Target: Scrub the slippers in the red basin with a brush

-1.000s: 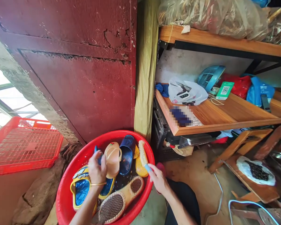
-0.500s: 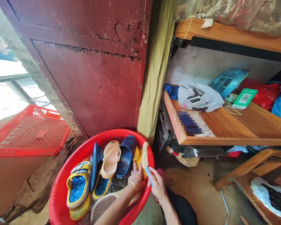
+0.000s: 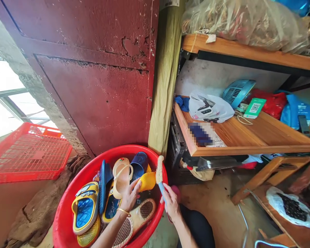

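A red basin holds several slippers and dark water. My left hand grips a yellow slipper by its near end, lifted over the other shoes. In my right hand is a scrub brush with a blue handle, bristle end up, beside the yellow slipper. A beige clog lies close behind my left hand, and a navy slipper behind that. To the left are a yellow-and-blue slipper and a blue slipper. A beige sole lies bottom up below my left hand.
A red plastic crate stands at left, near brown sacking. Behind the basin are a maroon door and a wooden post. On the right, a wooden shelf carries a blue fan and bags.
My left hand has moved left and raised the yellow slipper out from the basin's right side. The brush stays in my right hand. The view has shifted slightly right.
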Tool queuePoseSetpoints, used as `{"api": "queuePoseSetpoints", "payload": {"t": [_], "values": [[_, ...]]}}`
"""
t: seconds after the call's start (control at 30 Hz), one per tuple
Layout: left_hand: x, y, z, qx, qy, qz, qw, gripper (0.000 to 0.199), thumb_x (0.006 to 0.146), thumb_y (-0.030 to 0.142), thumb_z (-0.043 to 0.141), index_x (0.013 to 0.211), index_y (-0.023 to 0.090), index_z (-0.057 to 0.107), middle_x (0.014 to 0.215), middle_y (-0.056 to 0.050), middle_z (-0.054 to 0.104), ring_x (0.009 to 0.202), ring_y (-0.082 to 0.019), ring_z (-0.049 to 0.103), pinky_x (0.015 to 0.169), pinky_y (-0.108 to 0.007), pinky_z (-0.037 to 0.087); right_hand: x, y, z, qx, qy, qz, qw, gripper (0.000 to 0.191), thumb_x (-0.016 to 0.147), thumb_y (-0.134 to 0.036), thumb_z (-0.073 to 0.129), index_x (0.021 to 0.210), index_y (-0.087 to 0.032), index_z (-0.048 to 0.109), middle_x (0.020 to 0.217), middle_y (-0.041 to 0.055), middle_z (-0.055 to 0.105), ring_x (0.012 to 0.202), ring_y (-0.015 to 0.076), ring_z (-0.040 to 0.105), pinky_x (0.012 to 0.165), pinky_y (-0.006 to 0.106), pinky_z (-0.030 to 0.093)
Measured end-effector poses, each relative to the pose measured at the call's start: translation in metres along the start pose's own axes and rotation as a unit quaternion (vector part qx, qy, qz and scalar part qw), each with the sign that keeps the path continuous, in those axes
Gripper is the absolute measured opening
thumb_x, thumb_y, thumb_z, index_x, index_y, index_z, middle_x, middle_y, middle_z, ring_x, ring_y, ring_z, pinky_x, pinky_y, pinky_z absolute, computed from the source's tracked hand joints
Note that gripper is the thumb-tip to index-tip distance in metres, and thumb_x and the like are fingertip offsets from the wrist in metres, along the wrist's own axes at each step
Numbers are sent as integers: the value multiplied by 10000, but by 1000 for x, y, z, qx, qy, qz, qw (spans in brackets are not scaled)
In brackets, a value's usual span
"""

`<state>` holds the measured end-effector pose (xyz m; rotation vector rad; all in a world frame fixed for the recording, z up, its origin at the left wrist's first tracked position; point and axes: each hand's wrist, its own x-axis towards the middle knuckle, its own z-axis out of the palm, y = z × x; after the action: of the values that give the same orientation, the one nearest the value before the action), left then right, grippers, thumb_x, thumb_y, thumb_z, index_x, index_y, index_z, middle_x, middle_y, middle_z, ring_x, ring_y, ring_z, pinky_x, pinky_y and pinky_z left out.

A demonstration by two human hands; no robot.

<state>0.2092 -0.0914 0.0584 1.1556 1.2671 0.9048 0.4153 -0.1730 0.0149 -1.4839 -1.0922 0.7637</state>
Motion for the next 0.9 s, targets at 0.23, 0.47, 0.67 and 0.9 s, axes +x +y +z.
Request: {"api": "queuePoseSetpoints", "payload": {"t": [0.23,0.47,0.67,0.9], "values": [[-50,-6,-51,-133,44,-22,990,643,719,603,762,1196,178,692,1059,-81,773,894,-267,739,707,-343,630,-50,-53,34,-137,-94,-169,972,469,1022,-402,407,1404,-221,611,1226,116,721,1072,237,698,964,321,545],[-78,-31,-95,-179,85,-71,978,638,711,647,743,1170,210,670,1152,-94,766,978,-321,744,779,-405,643,-68,-57,33,-325,-115,-158,925,449,971,-264,438,1368,-281,647,954,84,765,840,222,730,811,293,574],[-80,-41,-95,-201,49,-66,976,702,637,665,794,1139,187,687,1241,-110,726,1124,-350,690,843,-429,636,-63,-76,41,-297,-154,-188,923,457,958,-251,458,1380,-294,629,1034,70,772,882,221,732,791,276,565],[-86,-48,-106,-173,79,-49,981,653,662,751,701,1073,244,679,1299,-97,689,1217,-358,636,769,-379,650,-58,-77,39,-380,-139,-167,899,449,916,-214,506,1314,-334,676,912,43,787,779,208,737,717,261,555]]}}
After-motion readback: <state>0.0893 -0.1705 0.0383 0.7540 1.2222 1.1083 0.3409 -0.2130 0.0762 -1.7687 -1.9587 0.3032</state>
